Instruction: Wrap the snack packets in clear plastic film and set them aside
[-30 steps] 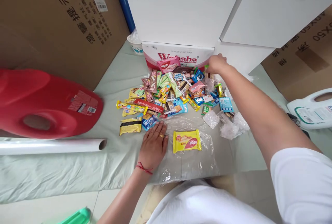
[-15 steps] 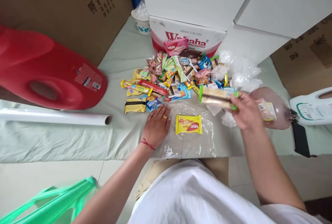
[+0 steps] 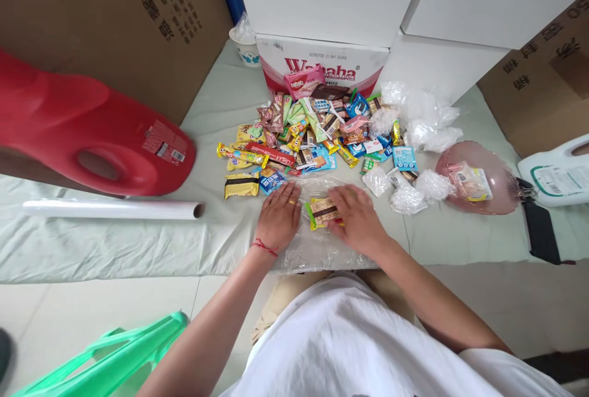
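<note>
My left hand (image 3: 279,216) lies flat on the left edge of a clear plastic sheet (image 3: 304,256), fingers stretched out and holding nothing. Its fingertips are close to a blue snack packet (image 3: 272,181). My right hand (image 3: 359,219) curves over the right end of a biscuit packet (image 3: 321,209) with green ends and a dark middle band. That packet rests on top of a yellow Nabati wafer packet, of which only thin yellow edges show. Both packets are on the plastic sheet between my hands.
Behind my hands spreads a pile of small wrapped snacks (image 3: 304,130) against a Wahaha carton (image 3: 322,59). Crumpled clear plastic (image 3: 421,115) and a pinkish oval container (image 3: 497,176) are at right. A red jug (image 3: 129,139) and a plastic film roll (image 3: 115,209) are at left.
My right hand has come left and down with the biscuit packet, which now covers most of the yellow wafer packet. My left hand has stayed flat in place.
</note>
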A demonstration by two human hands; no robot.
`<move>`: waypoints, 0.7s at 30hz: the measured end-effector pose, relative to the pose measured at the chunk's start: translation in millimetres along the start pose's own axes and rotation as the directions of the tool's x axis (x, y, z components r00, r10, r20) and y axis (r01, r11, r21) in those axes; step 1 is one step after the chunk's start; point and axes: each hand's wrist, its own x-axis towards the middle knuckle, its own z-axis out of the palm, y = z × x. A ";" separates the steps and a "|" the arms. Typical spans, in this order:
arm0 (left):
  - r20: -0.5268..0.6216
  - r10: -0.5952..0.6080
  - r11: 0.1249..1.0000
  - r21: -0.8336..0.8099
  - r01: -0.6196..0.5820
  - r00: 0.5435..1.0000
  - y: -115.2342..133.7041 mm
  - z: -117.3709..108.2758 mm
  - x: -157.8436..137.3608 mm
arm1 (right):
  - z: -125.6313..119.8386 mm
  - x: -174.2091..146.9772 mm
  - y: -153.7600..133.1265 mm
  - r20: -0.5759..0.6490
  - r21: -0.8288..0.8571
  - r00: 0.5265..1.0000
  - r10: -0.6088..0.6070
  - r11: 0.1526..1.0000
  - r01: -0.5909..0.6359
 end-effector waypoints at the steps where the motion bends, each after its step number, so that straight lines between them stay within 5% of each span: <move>1: 0.003 -0.006 1.000 0.001 0.006 1.000 0.7 -0.7 0.0 | 3.7 -0.8 -5.1 0.039 -0.016 0.999 0.009 1.000 -0.009; 5: 0.016 -0.012 1.000 0.007 0.012 1.000 2.2 -2.4 0.2 | 18.6 -7.0 -15.3 0.069 -0.066 0.992 0.109 0.992 -0.105; 12: 0.007 -0.009 1.000 0.021 0.009 1.000 1.2 -0.1 0.1 | 27.4 -9.1 -8.0 0.049 -0.060 0.999 -0.014 0.998 0.017; 21: -0.021 0.000 1.000 -0.007 0.000 1.000 1.0 4.5 -0.8 | -23.3 10.7 20.6 -0.118 0.115 0.988 -0.103 0.987 0.116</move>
